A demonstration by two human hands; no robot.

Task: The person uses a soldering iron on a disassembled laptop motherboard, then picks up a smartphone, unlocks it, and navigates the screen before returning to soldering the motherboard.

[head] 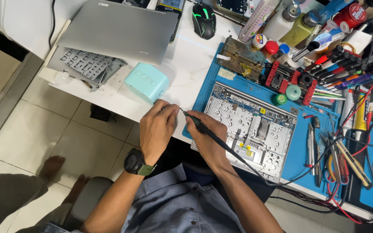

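My right hand [206,133] grips a black corded soldering iron [195,121] like a pen, its tip pointing up-left toward my left hand. My left hand [157,128], with a dark watch on the wrist, is closed with the fingertips pinched right at the iron's tip [180,109]; whatever small thing it pinches is hidden. Both hands hover at the table's near edge, just left of an opened silver laptop base [255,129] lying on a blue work mat [301,146].
A mint-green small box [146,82] sits just beyond my left hand. A closed grey laptop [117,30] and metal plate [87,64] lie far left. A black mouse [204,19], bottles, screwdrivers, tweezers and cables crowd the right. Tiled floor lies below left.
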